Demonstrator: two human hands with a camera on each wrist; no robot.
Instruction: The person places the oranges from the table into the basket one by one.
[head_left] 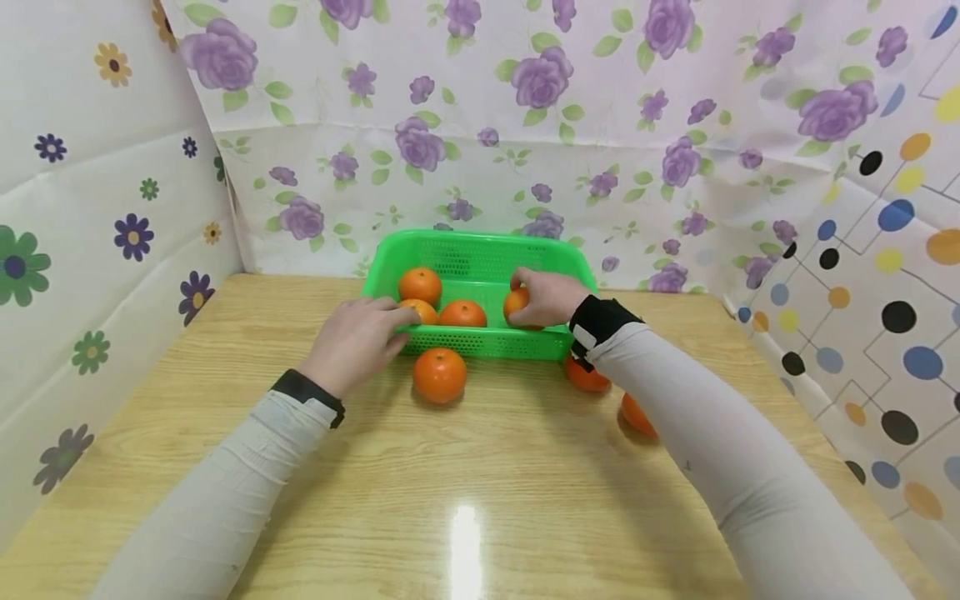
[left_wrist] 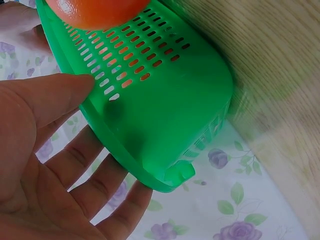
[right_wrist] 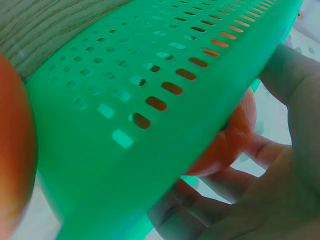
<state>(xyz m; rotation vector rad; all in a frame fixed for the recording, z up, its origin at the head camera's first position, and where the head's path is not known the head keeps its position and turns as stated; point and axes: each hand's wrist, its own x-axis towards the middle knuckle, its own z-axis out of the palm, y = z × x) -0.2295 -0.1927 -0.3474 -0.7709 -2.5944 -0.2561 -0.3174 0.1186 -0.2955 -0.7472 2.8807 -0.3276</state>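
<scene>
A green plastic basket [head_left: 480, 340] with slotted walls stands at the back of the table. My left hand [head_left: 356, 343] grips its front-left rim; the left wrist view has the thumb [left_wrist: 75, 90] on the outer side and the fingers behind the rim. Inside, my right hand [head_left: 553, 297] holds an orange [right_wrist: 235, 135] near the right end, thumb and fingers around it. Three other oranges lie toward the basket's left: one at the back [head_left: 420, 286], one by my left fingertips [head_left: 422, 312], one at the front wall [head_left: 462, 313].
Outside the basket, an orange [head_left: 439, 376] sits before the front wall. Two more, one near the right corner [head_left: 587, 377] and one farther right [head_left: 637, 414], are partly covered by my right arm. Flowered cloth [head_left: 480, 150] hangs behind the wooden table [head_left: 420, 483].
</scene>
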